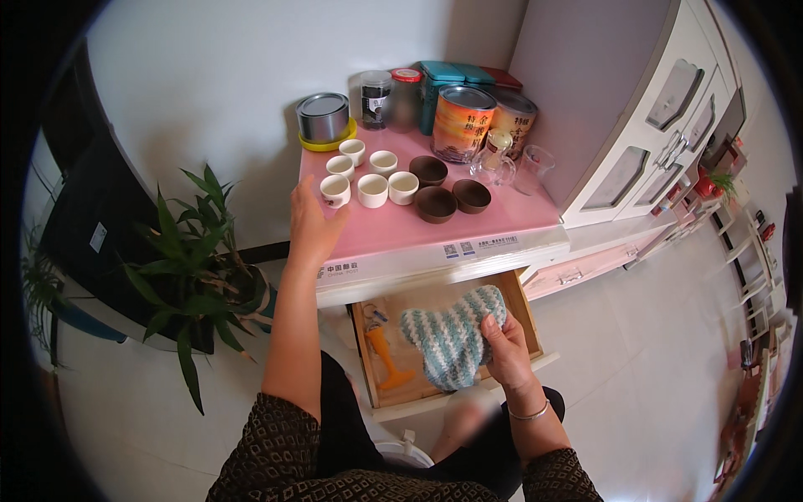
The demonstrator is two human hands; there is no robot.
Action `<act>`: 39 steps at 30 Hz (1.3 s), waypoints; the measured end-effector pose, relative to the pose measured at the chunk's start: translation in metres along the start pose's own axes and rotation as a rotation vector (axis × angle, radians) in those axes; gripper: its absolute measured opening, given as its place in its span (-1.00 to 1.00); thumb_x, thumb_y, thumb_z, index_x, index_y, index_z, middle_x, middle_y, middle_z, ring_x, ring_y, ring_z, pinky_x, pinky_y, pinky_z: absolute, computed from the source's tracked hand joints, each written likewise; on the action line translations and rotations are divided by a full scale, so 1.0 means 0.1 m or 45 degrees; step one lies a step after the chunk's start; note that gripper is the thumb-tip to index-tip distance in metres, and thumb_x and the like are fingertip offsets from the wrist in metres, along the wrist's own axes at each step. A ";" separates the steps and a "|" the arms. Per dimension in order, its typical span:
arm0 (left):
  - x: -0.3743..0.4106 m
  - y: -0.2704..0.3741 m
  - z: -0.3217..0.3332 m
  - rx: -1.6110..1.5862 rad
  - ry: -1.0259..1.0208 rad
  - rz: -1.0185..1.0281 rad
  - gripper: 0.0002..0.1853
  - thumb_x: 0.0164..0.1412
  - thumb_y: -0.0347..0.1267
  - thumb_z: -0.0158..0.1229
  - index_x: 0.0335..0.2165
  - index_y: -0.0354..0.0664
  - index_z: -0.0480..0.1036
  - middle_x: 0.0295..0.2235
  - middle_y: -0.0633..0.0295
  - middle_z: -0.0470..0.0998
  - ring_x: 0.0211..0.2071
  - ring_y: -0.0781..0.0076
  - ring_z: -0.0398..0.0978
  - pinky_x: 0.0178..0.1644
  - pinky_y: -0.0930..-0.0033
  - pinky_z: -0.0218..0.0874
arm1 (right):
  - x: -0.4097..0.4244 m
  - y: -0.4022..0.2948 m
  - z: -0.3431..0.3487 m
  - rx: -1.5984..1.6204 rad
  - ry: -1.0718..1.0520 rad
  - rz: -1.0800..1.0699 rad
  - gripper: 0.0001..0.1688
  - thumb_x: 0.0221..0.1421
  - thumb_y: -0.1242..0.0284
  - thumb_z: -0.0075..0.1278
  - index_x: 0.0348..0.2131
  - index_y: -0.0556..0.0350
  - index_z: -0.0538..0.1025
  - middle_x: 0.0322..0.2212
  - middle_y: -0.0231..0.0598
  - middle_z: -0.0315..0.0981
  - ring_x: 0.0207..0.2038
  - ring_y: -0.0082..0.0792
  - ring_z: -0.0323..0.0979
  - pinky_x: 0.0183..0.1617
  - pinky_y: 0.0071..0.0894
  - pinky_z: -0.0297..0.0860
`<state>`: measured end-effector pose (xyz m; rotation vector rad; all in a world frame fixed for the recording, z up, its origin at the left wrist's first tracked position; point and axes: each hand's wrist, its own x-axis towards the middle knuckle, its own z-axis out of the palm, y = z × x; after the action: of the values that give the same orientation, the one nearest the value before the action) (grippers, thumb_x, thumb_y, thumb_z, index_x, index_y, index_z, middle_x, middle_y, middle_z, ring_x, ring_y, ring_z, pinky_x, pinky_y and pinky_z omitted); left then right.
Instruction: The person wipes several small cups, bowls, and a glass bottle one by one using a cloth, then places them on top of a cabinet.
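Note:
My left hand (pixel 313 221) is beside the front-left white teacup (pixel 335 192), fingers and thumb apart. Whether it touches that cup, I cannot tell. My right hand (pixel 511 352) grips a teal-and-white striped knitted cloth (pixel 453 336) by its right end. The cloth hangs over an open wooden drawer (pixel 426 396) and hides part of its inside. More white teacups, including one at the front centre (pixel 372 192), stand upright on a pink-covered top (pixel 395 236). To their right are three dark brown bowl-shaped cups, one at the front (pixel 436 205).
Behind the cups stand a silver tin (pixel 323 118) on a yellow dish (pixel 354 130), jars, an orange tin (pixel 463 125), a glass teapot (pixel 492 164) and a glass pitcher (pixel 535 168). An orange tool (pixel 384 354) lies in the drawer. A potted plant (pixel 201 276) stands left, a white cabinet (pixel 640 125) right.

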<state>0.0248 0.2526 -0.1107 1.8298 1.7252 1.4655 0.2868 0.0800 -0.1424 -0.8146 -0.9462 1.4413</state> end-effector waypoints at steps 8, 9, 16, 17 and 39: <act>0.20 -0.15 0.04 0.148 -0.151 0.015 -0.46 -0.10 -0.30 0.22 -0.13 -0.26 0.26 -0.32 0.07 0.45 -0.28 0.21 0.43 -0.19 0.22 0.23 | 0.02 0.04 0.03 -0.185 0.049 0.066 -0.69 0.22 0.29 -0.23 -0.21 0.16 0.37 -0.38 -0.53 0.34 -0.33 -0.74 0.23 -0.22 -0.69 0.21; 0.20 -0.13 0.06 0.142 -0.131 0.053 -0.50 -0.10 -0.31 0.21 -0.15 -0.24 0.28 -0.35 0.10 0.47 -0.33 0.25 0.44 -0.23 0.24 0.25 | 0.03 0.02 0.03 -0.182 0.064 0.088 -0.69 0.23 0.29 -0.24 -0.21 0.16 0.37 -0.37 -0.52 0.34 -0.33 -0.74 0.23 -0.22 -0.69 0.21; -0.45 0.53 -0.22 -0.308 -0.175 0.121 -0.54 -0.06 -0.43 0.20 -0.13 -0.27 0.30 -0.36 0.19 0.45 -0.41 0.46 0.40 -0.29 0.47 0.25 | -0.04 -0.10 0.05 -0.112 0.378 -0.159 -0.66 0.23 0.28 -0.24 -0.20 0.19 0.37 -0.34 -0.42 0.38 -0.31 -0.69 0.27 -0.21 -0.66 0.24; -0.64 0.67 -0.26 -0.410 -0.331 0.064 -0.51 -0.06 -0.44 0.21 -0.10 -0.30 0.29 -0.33 0.20 0.46 -0.39 0.50 0.40 -0.29 0.48 0.26 | -0.07 -0.12 0.09 -0.172 0.369 -0.196 -0.66 0.22 0.29 -0.24 -0.19 0.21 0.36 -0.33 -0.40 0.38 -0.30 -0.67 0.28 -0.20 -0.64 0.24; -1.21 0.85 0.00 -1.070 -1.514 0.027 -0.14 0.06 -0.49 0.13 0.18 -0.10 -0.25 -0.13 0.16 0.29 -0.20 0.49 0.31 -0.12 0.43 0.18 | -0.05 -0.01 0.15 -0.895 -0.091 -0.782 -0.68 0.16 0.31 -0.19 -0.29 0.22 0.44 -0.19 -0.09 0.32 -0.09 -0.12 0.21 -0.02 -0.23 0.12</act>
<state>0.1008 0.1256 -0.1078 1.5943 0.4077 0.5952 0.2740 0.0733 -0.1347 -0.8597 -1.6286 0.5960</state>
